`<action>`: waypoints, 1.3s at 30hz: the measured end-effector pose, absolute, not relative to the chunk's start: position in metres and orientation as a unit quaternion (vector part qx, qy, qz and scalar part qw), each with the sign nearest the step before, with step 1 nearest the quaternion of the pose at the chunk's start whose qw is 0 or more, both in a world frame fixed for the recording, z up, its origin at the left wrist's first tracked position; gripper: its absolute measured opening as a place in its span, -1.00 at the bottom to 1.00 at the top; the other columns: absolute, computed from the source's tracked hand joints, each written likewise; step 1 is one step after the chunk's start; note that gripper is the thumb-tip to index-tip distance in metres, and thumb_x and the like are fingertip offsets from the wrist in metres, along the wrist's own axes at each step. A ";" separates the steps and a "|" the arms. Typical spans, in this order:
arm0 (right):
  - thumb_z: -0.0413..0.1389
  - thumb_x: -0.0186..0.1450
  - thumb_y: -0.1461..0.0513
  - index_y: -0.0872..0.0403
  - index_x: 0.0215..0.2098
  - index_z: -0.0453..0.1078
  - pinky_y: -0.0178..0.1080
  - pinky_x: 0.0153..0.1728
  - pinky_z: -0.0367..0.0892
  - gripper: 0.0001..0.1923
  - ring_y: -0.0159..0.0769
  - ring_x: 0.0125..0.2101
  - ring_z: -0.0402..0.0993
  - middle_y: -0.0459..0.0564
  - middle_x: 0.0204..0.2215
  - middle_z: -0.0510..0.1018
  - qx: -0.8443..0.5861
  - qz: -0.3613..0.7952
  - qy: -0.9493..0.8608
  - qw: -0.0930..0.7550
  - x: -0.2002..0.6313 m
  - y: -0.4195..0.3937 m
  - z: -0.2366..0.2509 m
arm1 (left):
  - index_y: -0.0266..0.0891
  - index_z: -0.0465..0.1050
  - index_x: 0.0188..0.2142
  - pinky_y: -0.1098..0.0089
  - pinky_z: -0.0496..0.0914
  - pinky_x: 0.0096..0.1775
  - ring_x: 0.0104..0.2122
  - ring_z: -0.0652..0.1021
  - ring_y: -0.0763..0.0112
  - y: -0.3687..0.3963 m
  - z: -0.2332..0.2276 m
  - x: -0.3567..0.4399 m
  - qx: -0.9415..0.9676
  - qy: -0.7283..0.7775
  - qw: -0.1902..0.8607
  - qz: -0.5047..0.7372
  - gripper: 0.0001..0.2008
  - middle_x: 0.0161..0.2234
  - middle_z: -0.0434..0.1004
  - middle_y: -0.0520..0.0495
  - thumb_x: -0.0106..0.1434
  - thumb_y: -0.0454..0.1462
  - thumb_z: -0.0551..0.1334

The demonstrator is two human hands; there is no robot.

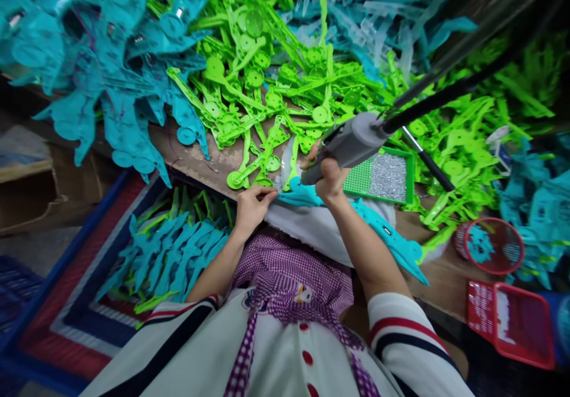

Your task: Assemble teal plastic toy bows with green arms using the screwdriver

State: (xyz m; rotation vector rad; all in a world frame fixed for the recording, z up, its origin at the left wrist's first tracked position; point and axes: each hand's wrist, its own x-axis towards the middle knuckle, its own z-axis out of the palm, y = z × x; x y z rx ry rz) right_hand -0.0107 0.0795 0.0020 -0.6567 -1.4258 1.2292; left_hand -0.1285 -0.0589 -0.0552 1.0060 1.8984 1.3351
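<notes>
My right hand (pixel 332 177) is wrapped around a grey electric screwdriver (pixel 356 142), its tip pointing down at a blue plastic part (pixel 300 195). That part lies on a white cloth (pixel 303 222) at the table edge. My left hand (pixel 256 204) pinches the left end of the blue part. A green plastic arm (pixel 291 159) stands just beyond it. Right of my right hand, another blue part (pixel 387 231) rests on the cloth. Close behind is a green tray (pixel 409 177) holding many small silver screws (pixel 388 175).
Heaped green arms (pixel 267 76) cover the table's back, with blue parts (pixel 116 88) piled left. A blue crate (pixel 57 290) holds rows of parts at lower left. A red mesh basket (pixel 490 254) and red trays (pixel 525 326) stand right. A black cable (pixel 445 94) runs from the screwdriver.
</notes>
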 end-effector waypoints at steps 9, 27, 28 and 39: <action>0.00 0.04 -0.43 -0.03 -0.46 0.37 -0.13 -0.49 0.46 -0.31 -0.25 -0.56 0.50 -0.10 -0.59 0.42 -0.365 0.504 -0.590 0.514 -0.007 0.076 0.015 | -0.20 0.60 -0.18 0.28 0.43 -0.10 -0.20 0.55 0.27 -0.060 -0.040 -0.142 0.560 0.687 0.287 0.365 -0.81 -0.31 0.51 -0.05 0.38 -0.26 0.19; -0.61 0.13 -0.44 -0.18 -0.22 0.40 -0.07 -0.60 0.25 -0.06 -0.16 -0.66 0.31 -0.07 -0.61 0.19 -0.469 0.267 -0.648 0.538 0.059 0.050 0.021 | -0.18 0.59 -0.16 0.24 0.49 -0.04 -0.10 0.58 0.27 -0.084 -0.052 -0.107 0.573 0.639 0.311 0.408 -0.83 -0.12 0.55 -0.09 0.26 -0.23 0.39; -0.54 0.13 -0.46 -0.17 -0.24 0.39 -0.09 -0.61 0.23 -0.10 -0.19 -0.67 0.28 -0.10 -0.62 0.14 -0.455 0.275 -0.646 0.548 0.061 0.050 0.023 | -0.18 0.59 -0.17 0.23 0.50 -0.03 -0.07 0.58 0.26 -0.086 -0.052 -0.105 0.567 0.640 0.312 0.415 -0.84 -0.06 0.54 -0.11 0.24 -0.24 0.40; -0.34 0.04 -0.53 -0.20 -0.21 0.39 -0.09 -0.55 0.25 -0.15 -0.13 -0.49 0.44 -0.02 -0.46 0.33 -0.472 0.381 -0.642 0.469 0.077 0.073 0.036 | -0.21 0.56 -0.22 0.29 0.58 -0.10 -0.18 0.65 0.34 -0.103 -0.054 -0.098 0.533 0.619 0.290 0.499 -0.88 -0.24 0.64 -0.08 0.24 -0.30 0.40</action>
